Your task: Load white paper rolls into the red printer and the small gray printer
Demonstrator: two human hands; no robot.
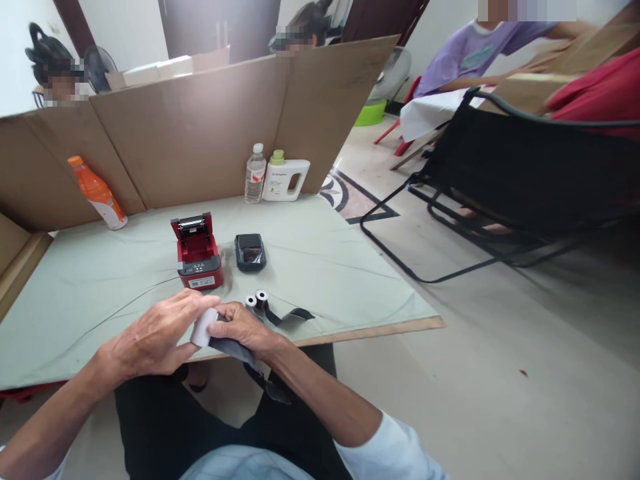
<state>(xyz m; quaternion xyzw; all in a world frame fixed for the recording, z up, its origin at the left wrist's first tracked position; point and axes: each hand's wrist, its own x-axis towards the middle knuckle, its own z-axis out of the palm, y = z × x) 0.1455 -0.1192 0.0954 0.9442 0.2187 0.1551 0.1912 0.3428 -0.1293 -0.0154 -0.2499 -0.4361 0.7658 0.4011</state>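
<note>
My left hand (145,337) is closed around one side of a white paper roll (201,328), fingers over its top and thumb at its lower edge. My right hand (247,327) pinches the roll from the other side, thumb on its face. From under the right hand a dark strip (233,348) trails down past the table edge towards my lap. Just beyond, two small rolls (261,297) with white ends stand side by side, one with a loose black tail (299,313). A red and black receipt printer (199,257) sits with its lid raised, its bay facing up.
A small dark device (251,252) lies right of the printer. An orange bottle (98,193), a clear water bottle (255,173) and a white jug (286,179) stand along the cardboard partition (190,133). A black folding chair (520,173) is at right; other people sit beyond.
</note>
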